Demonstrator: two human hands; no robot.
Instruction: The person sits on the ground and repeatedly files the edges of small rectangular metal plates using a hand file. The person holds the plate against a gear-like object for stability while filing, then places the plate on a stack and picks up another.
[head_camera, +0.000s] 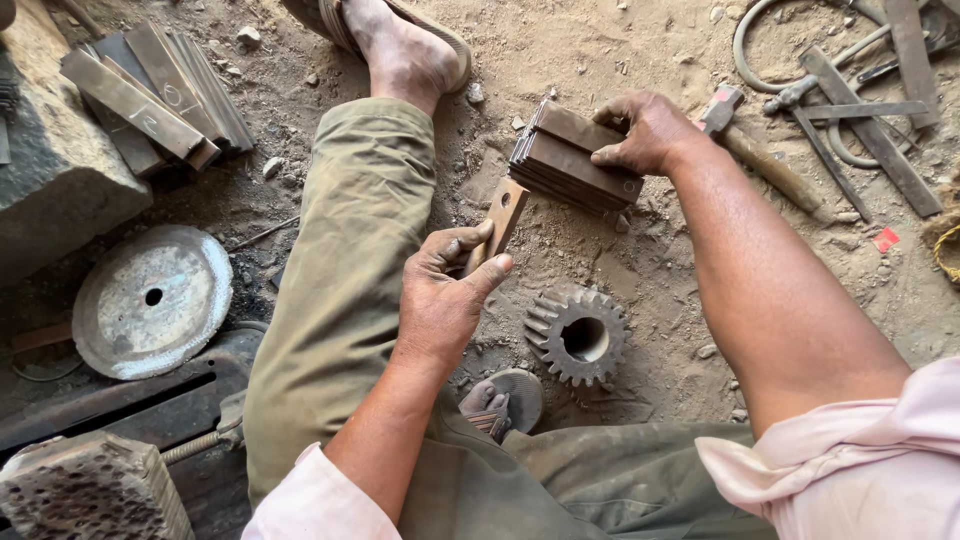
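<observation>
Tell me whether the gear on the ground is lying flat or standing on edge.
Lying flat. The gear rests on the dirt with its centre hole facing up and its teeth spread all round, below the stack of metal strips.

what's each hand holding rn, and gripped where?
Left hand pinches the lower end of one flat metal strip. Right hand grips a stack of metal strips from above at its right end.

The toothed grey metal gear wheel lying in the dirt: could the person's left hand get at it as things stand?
Probably yes. The toothed grey metal gear wheel lies uncovered just beside the left hand, nothing between them. But that hand already grips a flat brown metal strip, so it isn't free.
</observation>
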